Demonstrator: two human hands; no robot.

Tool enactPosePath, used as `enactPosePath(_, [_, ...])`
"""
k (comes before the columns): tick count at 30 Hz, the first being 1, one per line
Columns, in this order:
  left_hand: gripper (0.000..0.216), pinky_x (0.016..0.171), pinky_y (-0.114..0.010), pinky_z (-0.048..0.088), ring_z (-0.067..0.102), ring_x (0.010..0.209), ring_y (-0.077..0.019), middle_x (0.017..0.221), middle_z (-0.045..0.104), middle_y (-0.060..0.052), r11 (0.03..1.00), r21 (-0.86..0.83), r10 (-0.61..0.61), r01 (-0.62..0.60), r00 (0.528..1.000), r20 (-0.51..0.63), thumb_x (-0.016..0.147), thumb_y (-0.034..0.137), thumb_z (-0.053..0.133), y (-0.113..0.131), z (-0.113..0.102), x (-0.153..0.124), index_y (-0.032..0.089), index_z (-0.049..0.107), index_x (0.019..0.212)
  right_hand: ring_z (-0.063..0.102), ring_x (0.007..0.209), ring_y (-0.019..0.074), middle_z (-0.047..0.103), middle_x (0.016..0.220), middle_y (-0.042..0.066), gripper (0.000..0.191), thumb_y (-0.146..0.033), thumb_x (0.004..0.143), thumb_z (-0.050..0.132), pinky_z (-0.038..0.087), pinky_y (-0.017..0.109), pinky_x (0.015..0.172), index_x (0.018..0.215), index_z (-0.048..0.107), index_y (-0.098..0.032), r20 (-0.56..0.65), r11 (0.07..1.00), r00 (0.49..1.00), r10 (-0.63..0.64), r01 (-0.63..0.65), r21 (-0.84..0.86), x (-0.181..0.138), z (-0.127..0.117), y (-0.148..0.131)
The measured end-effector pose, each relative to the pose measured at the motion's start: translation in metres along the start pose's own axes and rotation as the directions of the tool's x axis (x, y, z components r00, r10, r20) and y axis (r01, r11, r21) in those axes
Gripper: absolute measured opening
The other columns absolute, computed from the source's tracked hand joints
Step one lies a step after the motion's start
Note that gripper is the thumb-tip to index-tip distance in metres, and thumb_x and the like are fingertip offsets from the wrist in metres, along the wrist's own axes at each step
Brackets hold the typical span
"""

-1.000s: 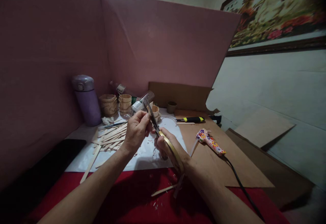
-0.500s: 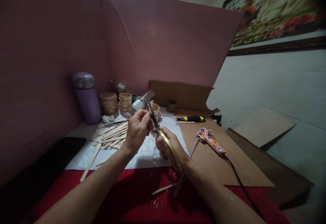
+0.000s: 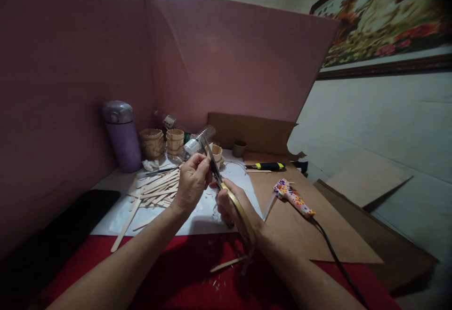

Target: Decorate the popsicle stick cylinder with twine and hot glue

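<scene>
My right hand (image 3: 235, 202) is wrapped round the gold handles of a pair of scissors (image 3: 240, 206). Their dark blades point up and away, slightly parted. Just left of the blades, my left hand (image 3: 192, 178) is closed in a pinch, thumb against fingers. A small pale piece (image 3: 211, 147) shows above its fingertips, between or right behind the blades; its kind is too small to make out. Beside my left hand, a pile of wooden craft sticks (image 3: 157, 190) lies on a white sheet (image 3: 109, 218). Small clippings lie on the red cloth (image 3: 187, 272) below.
A purple flask (image 3: 123, 140), two wooden cups (image 3: 152, 144), and clear plastic bottles (image 3: 201, 140) stand or lie at the back. To the right, a box cutter (image 3: 270, 165) and a flowered glue gun (image 3: 293, 197) with a black cord rest on cardboard (image 3: 328, 239). A black slab (image 3: 81, 220) is at left.
The view has shifted very slightly. Both hands keep nearly the same place and grip, with the scissors still beside the left fingertips.
</scene>
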State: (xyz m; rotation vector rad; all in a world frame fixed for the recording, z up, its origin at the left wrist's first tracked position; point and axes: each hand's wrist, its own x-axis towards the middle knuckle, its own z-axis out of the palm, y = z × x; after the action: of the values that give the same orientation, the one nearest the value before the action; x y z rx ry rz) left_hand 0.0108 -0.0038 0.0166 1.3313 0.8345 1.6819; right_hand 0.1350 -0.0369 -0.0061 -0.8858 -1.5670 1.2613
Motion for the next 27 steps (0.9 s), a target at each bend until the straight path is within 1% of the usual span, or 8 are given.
enactPosePath(4, [0.025,0.036,-0.016,0.026,0.033,0.035,-0.0047,0.044,0.042,0.008,1.0,0.003,-0.006,0.006,1.0,-0.026,0.082,0.035,0.056,-0.0019,0.0012,-0.0006,0.019,0.047,0.064,0.032,0.04,0.0052,0.039,0.055,-0.008,0.069,-0.082,0.063,0.053,0.027,0.017,0.035,0.091,0.05,-0.018,-0.024,0.999,1.0,0.018,-0.017,0.029,-0.0002,0.0029,-0.0004])
enactPosePath(7, [0.025,0.036,-0.016,0.026,0.033,0.035,-0.0046,0.044,0.042,0.008,1.0,0.0,-0.015,0.015,0.999,-0.03,0.081,0.035,0.057,-0.0015,0.0016,-0.0013,0.019,0.047,0.064,0.031,0.038,0.0046,0.041,0.054,-0.007,0.067,-0.08,0.065,0.053,0.026,0.017,0.034,0.091,0.05,-0.018,-0.023,0.999,0.999,0.023,-0.022,0.031,-0.0011,0.004,-0.0001])
enactPosePath(11, [0.025,0.035,-0.016,0.025,0.032,0.035,-0.0044,0.044,0.042,0.008,1.0,-0.008,-0.024,0.024,0.999,-0.031,0.08,0.034,0.057,-0.0003,0.002,-0.0023,0.019,0.047,0.064,0.03,0.037,0.0044,0.04,0.052,-0.008,0.063,-0.077,0.067,0.055,0.026,0.017,0.034,0.089,0.052,-0.018,-0.043,1.0,0.999,0.015,-0.014,0.027,-0.0011,0.0042,0.0027])
enactPosePath(20, [0.025,0.035,-0.014,0.026,0.034,0.036,-0.0039,0.044,0.041,0.008,0.999,-0.048,-0.027,0.025,0.999,-0.031,0.081,0.032,0.057,0.0006,0.0046,-0.003,0.018,0.046,0.063,0.028,0.038,0.0041,0.036,0.049,-0.01,0.07,-0.077,0.061,0.061,0.023,0.018,0.036,0.093,0.055,-0.016,-0.074,0.995,0.997,0.036,-0.028,0.097,-0.0022,0.0072,0.0017])
enactPosePath(27, [0.024,0.036,-0.014,0.029,0.035,0.037,-0.004,0.045,0.042,0.008,0.999,-0.046,-0.024,0.022,0.999,-0.046,0.08,0.032,0.058,-0.0003,0.004,-0.0029,0.018,0.047,0.064,0.027,0.04,0.0042,0.034,0.05,-0.01,0.058,-0.069,0.066,0.065,0.023,0.018,0.037,0.09,0.056,-0.017,-0.101,0.994,0.994,0.034,-0.023,0.108,-0.0036,0.0104,0.0031])
